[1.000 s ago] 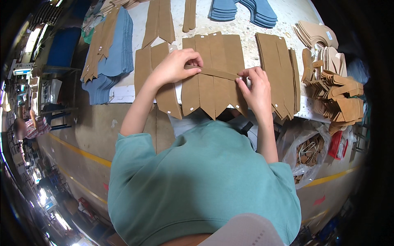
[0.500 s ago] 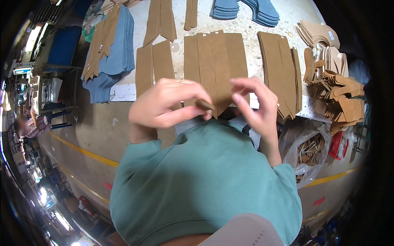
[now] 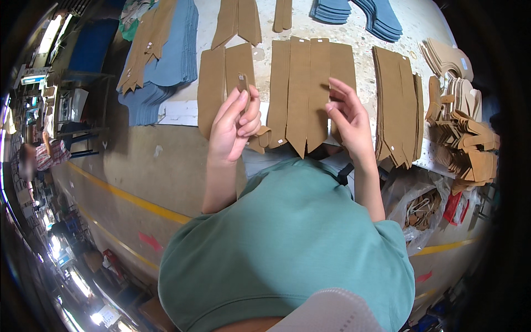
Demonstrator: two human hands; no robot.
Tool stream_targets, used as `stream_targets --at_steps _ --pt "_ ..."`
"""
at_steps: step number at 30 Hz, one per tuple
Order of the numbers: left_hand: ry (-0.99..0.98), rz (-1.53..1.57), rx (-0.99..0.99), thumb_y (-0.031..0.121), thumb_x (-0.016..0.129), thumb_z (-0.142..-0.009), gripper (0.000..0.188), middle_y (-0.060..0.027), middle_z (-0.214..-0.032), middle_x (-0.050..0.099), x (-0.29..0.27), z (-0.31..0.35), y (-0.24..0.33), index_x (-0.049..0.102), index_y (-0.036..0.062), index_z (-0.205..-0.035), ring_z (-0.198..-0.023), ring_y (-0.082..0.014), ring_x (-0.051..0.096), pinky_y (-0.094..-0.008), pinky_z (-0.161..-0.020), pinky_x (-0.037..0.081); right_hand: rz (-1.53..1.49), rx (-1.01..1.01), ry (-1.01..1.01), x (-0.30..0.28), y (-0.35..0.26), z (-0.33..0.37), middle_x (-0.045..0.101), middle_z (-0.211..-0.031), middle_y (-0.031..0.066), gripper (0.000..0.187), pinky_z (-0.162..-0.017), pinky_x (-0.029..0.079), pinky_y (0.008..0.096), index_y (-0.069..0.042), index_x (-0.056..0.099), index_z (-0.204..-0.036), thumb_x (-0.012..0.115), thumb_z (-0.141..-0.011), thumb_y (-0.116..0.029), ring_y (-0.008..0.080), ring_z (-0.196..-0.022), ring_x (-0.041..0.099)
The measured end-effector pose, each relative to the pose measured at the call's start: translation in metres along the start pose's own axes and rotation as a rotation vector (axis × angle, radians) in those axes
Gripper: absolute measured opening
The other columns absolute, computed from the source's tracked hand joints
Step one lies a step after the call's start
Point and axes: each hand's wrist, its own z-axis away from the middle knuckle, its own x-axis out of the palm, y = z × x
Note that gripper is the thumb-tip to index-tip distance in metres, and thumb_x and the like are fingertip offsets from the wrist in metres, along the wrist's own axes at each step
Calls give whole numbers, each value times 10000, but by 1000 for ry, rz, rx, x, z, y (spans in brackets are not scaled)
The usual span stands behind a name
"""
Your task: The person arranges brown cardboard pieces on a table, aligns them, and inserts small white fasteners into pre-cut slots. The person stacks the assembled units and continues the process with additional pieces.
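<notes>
In my left hand (image 3: 235,124) is a narrow brown leather piece (image 3: 242,82), gripped between thumb and fingers, with a small white sticker on its upper end. More brown material (image 3: 261,138) shows below that hand; whether it is the same piece I cannot tell. My right hand (image 3: 351,122) is open, thumb and fingers apart, above the right edge of the middle brown panels (image 3: 298,94). Those panels lie side by side on the table, some with pointed lower ends and small stickers at the top. Two more brown panels (image 3: 212,83) lie behind my left hand.
Stacked brown panels (image 3: 394,99) lie to the right, beside piles of brown and beige pieces (image 3: 467,141). Blue stacks (image 3: 174,61) sit at the left and far side of the white table (image 3: 180,112). A clear plastic bag (image 3: 412,221) of scraps stands below the right edge.
My left hand has turned upright and moved right, raising the brown piece so its sticker shows. My right hand stays open, slightly lower. The view has shifted a little.
</notes>
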Motion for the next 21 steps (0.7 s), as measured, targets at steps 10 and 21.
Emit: stream_targets --at_steps 10,21 --pt "-217 -476 -201 217 429 -1065 261 68 -673 375 23 -11 -18 577 2 -1055 -578 -23 329 -201 -529 286 396 -258 86 7 -24 13 632 -938 65 269 -651 509 220 -39 683 -1128 714 -860 -32 92 -757 603" --pt "-240 -979 -228 211 435 -1052 281 5 -603 411 44 -3 -25 596 -1 -962 -586 -91 383 -257 -577 362 41 -123 139 -22 -27 27 652 -772 -8 84 -630 470 190 17 655 -904 707 -904 -49 38 -696 590"
